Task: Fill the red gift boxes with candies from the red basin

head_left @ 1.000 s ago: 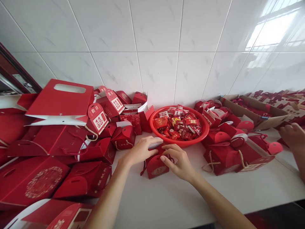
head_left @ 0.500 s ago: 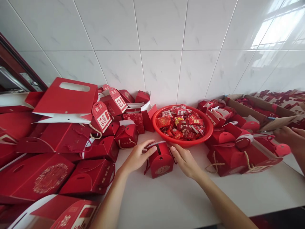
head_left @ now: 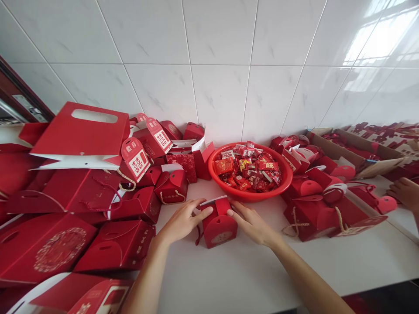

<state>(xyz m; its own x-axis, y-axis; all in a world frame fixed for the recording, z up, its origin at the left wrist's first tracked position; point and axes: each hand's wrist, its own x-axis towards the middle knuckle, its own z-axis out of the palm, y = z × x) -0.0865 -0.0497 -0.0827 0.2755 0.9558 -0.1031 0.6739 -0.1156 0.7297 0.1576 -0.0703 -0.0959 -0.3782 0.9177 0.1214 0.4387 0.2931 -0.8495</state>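
A small red candy box [head_left: 220, 229] with a gold round print on its front stands upright on the white table. Its rounded flaps meet at the top, and a dark red cord hangs at its left side. My left hand [head_left: 183, 220] grips the box's upper left, thumb on the near flap and fingers along the back flap. On the right side, my right hand [head_left: 253, 223] presses its fingers against the flaps, with some fingertips hidden behind the box. Just behind is a red plastic basket [head_left: 284, 189] of wrapped candies [head_left: 250, 168].
Several red boxes [head_left: 49, 248] are piled on the left. More boxes [head_left: 307, 213] with rope handles stand on the right, before a cardboard carton [head_left: 381, 168]. Another person's hand [head_left: 406, 194] is at the right edge. A tiled wall [head_left: 219, 100] rises behind.
My right hand has closed in on the box's top right, and the flaps sit closer together. The other person's hand has shifted toward the right edge. The view has moved slightly.
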